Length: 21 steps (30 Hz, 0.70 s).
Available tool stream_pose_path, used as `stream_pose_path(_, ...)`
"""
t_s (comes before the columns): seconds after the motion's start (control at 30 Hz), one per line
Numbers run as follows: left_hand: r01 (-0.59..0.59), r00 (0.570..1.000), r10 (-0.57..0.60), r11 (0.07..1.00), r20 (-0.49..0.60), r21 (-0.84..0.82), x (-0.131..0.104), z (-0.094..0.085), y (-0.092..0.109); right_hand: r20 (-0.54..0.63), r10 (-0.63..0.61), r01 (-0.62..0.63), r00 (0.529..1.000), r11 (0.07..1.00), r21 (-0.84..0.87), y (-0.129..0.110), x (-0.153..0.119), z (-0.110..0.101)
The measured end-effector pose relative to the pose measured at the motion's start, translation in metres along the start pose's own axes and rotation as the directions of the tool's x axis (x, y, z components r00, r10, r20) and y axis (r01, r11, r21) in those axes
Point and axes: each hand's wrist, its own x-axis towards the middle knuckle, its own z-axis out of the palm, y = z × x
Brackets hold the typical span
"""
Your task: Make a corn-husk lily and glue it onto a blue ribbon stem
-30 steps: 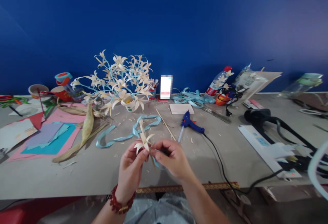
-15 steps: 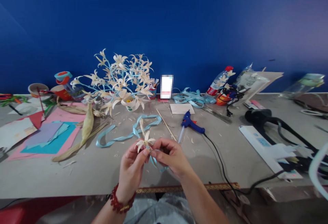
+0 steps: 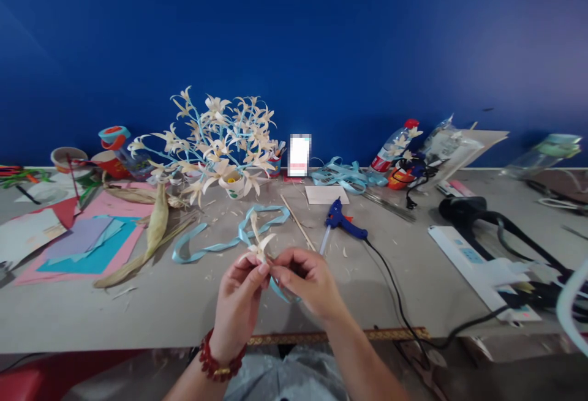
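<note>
Between the fingertips of my left hand (image 3: 241, 288) is a cream-coloured handmade flower (image 3: 261, 248), its pointed petals facing away from me. My right hand (image 3: 305, 278) is closed in a pinch at the flower's base, where a light blue ribbon (image 3: 280, 291) hangs down between the two hands. The base itself is mostly covered by fingers. Just beyond lies another length of blue ribbon (image 3: 220, 246), curled on the table near a pale husk piece (image 3: 255, 224). Right of it rests a blue glue gun (image 3: 342, 220) with its cord trailing toward me.
A cup (image 3: 233, 185) of similar cream flowers stands at the back. Coloured paper (image 3: 76, 260) and dried husks (image 3: 157, 223) lie left. A phone (image 3: 299, 156), ribbon bundle (image 3: 340, 174) and bottle (image 3: 392, 147) line the wall. A power strip (image 3: 478, 272) sits right, and thin sticks (image 3: 298, 223) lie mid-table.
The flower has turned between my fingers, so its petals now point more up and to the right. The ribbon hanging below it has shifted; both hands stay in nearly the same place.
</note>
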Motion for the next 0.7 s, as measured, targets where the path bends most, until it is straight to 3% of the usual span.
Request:
stream_pose_path(0.1,-0.035,0.999,0.035,0.999,0.005,0.037,-0.0001,-0.0028,-0.0011,0.044,0.099,-0.102,0.994,0.992,0.075,-0.0025,0.0035,-0.0025)
stream_pose_path(0.23,-0.077,0.997,0.076,0.994,0.026,0.079,0.0008,-0.0056,-0.0006,0.091,0.134,-0.144,0.987,0.984,0.109,-0.0029,0.006,-0.005)
stream_pose_path(0.4,0.027,0.996,-0.031,0.999,0.085,0.046,0.003,-0.0035,0.005,0.125,0.167,-0.189,0.978,0.963,0.192,0.002,0.0045,-0.0019)
stream_pose_path(0.5,0.025,0.997,-0.027,0.999,0.073,0.036,0.0023,-0.0024,0.006,0.059,0.079,-0.087,0.995,0.986,0.141,0.0037,0.0031,0.0012)
stream_pose_path(0.6,-0.022,1.0,0.021,0.998,0.021,0.053,0.0008,-0.0022,0.0045,-0.037,-0.074,0.071,0.997,0.995,-0.073,0.0024,0.0012,0.0028)
stream_pose_path(0.7,-0.052,0.999,0.052,0.995,0.0,0.089,0.0004,-0.0015,0.0038,-0.05,-0.154,0.141,0.987,0.968,-0.205,0.0002,-0.0008,0.0032)
